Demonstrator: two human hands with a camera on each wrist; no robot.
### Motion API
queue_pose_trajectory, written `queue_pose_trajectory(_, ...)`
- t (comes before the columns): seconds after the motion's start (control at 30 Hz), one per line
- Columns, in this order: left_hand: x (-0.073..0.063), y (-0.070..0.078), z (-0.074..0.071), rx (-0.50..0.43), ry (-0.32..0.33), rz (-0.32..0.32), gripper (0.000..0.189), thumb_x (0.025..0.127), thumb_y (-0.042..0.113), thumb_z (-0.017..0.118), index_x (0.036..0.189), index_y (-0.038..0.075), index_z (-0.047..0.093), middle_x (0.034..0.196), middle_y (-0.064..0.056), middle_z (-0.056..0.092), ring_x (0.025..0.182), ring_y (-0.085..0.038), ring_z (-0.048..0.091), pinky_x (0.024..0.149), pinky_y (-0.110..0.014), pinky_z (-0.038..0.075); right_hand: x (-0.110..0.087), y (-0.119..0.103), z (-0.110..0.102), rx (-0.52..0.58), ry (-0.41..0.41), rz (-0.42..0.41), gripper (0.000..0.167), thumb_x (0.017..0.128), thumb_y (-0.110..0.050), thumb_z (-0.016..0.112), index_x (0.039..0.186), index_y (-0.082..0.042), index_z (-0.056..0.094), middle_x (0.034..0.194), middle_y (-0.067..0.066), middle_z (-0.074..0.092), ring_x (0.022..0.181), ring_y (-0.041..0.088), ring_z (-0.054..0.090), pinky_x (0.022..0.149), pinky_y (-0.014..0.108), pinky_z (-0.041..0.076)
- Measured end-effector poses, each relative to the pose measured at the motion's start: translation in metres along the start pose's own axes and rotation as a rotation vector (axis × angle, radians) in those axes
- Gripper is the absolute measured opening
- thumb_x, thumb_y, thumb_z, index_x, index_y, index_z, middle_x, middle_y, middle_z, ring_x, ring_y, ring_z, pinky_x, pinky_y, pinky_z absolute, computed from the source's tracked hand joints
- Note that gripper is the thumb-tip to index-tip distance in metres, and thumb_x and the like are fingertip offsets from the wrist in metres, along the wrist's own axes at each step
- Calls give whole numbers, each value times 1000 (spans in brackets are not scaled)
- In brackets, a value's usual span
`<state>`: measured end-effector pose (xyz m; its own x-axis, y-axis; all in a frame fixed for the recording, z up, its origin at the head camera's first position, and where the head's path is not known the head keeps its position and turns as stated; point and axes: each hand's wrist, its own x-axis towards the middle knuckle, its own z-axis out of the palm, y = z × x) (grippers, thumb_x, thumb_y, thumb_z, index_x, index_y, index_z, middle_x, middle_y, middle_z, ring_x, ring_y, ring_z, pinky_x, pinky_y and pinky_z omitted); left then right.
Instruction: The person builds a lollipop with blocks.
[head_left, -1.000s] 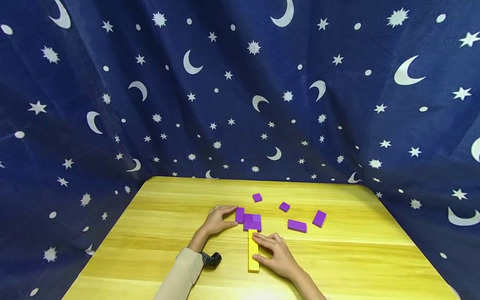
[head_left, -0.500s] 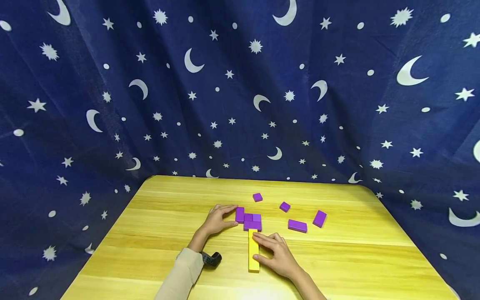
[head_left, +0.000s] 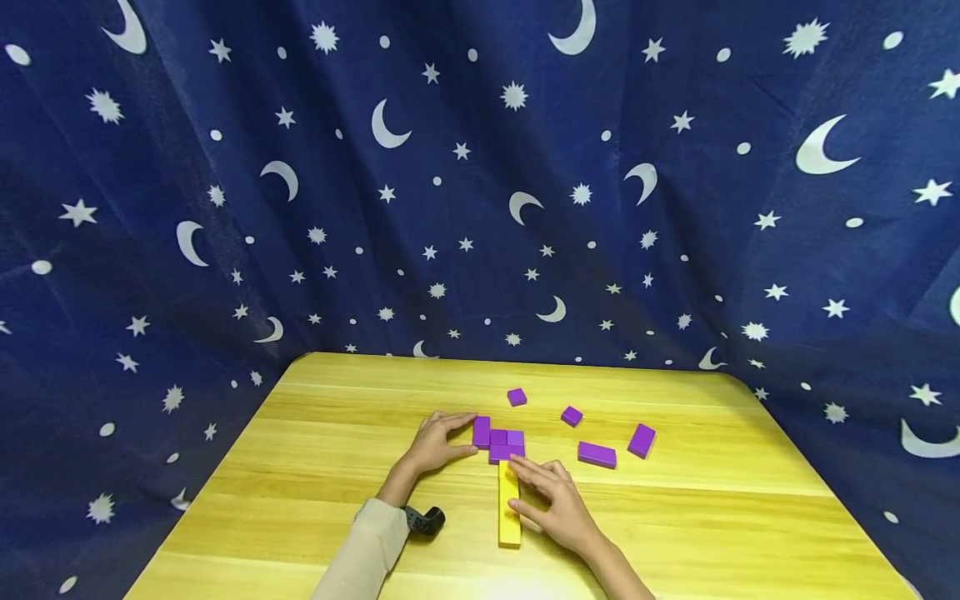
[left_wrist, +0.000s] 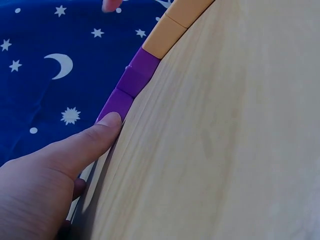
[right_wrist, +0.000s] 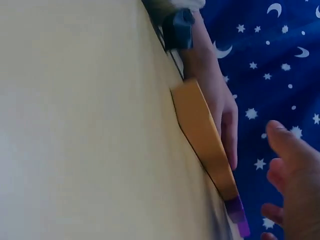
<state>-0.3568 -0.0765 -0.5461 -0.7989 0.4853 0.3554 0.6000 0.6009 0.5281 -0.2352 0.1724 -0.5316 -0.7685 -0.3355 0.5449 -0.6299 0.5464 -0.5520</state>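
Observation:
My left hand pinches an upright-lying purple block between thumb and index finger; the left wrist view shows the thumb against a purple block. Beside it are two small purple blocks above a wider purple block. Below these runs a yellow row of blocks, its seam visible in the left wrist view. My right hand hovers over the row's right side with fingers extended. In the right wrist view, its thumb stands apart from the yellow blocks.
Loose purple pieces lie to the right and behind: a long block, another block and two small ones, one farther back, one nearer. A black wrist device is at my left wrist. A starry curtain hangs behind the table.
My right hand has come off the yellow blocks, its fingers rising slightly and shifting toward the purple ones. The left hand stays at its purple block.

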Motion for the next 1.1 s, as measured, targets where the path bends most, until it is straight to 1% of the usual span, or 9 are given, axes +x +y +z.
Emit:
queue_pose_trajectory(0.1,-1,-1,0,6,5,2,65,78,51,67,132,18,53,129,2,55,101,-17,46,82,-37,34,16,4,-3,37,43,25,48,79,-30,72,123,-13,61,128,-2,56,88,14,45,70,30,37)
queue_pose_trajectory(0.2,-3,-3,-1,14,10,-17,64,77,51,68,132,20,53,128,4,55,101,-15,46,82,-36,33,43,16,-4,40,77,45,44,79,-26,73,120,-15,64,122,-2,60,84,21,47,68,30,37)
queue_pose_trajectory(0.33,-2,-3,-1,5,16,-30,63,77,48,69,131,19,54,128,4,55,102,-14,45,83,-36,33,83,40,-10,-3,96,92,41,78,-20,74,117,-12,65,118,2,62,85,24,48,75,34,35)
queue_pose_trajectory(0.53,-1,-1,1,18,9,-26,63,77,48,69,131,20,54,128,4,55,102,-15,46,84,-35,33,121,74,-18,-133,24,179,41,73,-12,77,113,-7,67,113,9,64,83,27,47,74,38,33)
queue_pose_trajectory(0.77,-1,-1,3,46,21,-38,62,77,49,69,131,23,54,126,7,56,100,-12,46,84,-33,33,136,92,-13,-250,-172,255,39,81,-15,71,119,-10,64,116,8,63,86,22,44,75,41,32)
queue_pose_trajectory(0.83,-1,-1,2,39,17,-39,63,77,50,69,131,22,54,126,7,56,100,-12,47,84,-33,33,137,93,-11,-278,-214,278,38,81,-16,70,118,-11,64,111,8,65,85,21,43,77,42,32)
queue_pose_trajectory(0.93,-1,0,3,32,9,-34,63,77,51,68,131,21,54,125,7,57,100,-13,47,84,-34,34,136,92,-10,-306,-215,302,33,79,-16,72,111,-12,68,95,5,68,81,19,43,78,42,33)
queue_pose_trajectory(1.0,-1,0,3,32,7,-37,63,77,51,68,131,22,54,125,7,57,100,-13,47,83,-34,34,135,90,-9,-274,-204,298,29,78,-14,73,107,-12,70,87,4,67,81,20,44,81,42,33)
queue_pose_trajectory(1.1,-1,0,2,33,16,-37,63,77,50,68,131,21,55,125,6,57,100,-14,47,83,-35,34,134,85,-8,-187,-203,278,26,76,-12,75,102,-11,70,90,3,66,85,22,50,83,42,37)
